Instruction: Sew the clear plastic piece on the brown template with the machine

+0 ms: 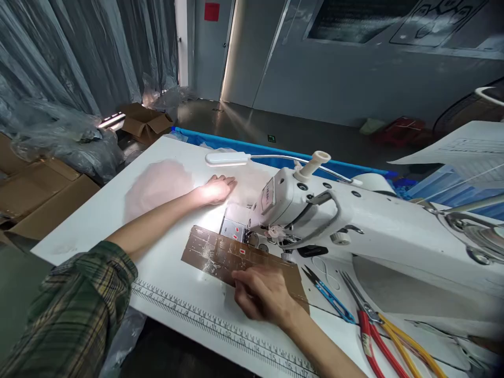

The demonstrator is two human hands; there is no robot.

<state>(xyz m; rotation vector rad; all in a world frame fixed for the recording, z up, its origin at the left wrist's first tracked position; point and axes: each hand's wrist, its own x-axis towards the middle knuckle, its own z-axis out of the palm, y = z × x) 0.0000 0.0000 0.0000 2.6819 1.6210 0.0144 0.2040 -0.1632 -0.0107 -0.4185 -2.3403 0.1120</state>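
Note:
My left hand lies flat and open on a thin pale pink sheer fabric spread over the white table, under the bright lamp, left of the sewing machine head. My right hand rests at the table's front with its fingers curled down on a brown taped cardboard guide that lies in front of the needle area. I cannot make out anything held in it.
Blue thread snips and red and yellow handled pliers lie right of my right hand. A printed ruler runs along the table's front edge. Cardboard boxes and plastic-wrapped bundles stand on the floor to the left.

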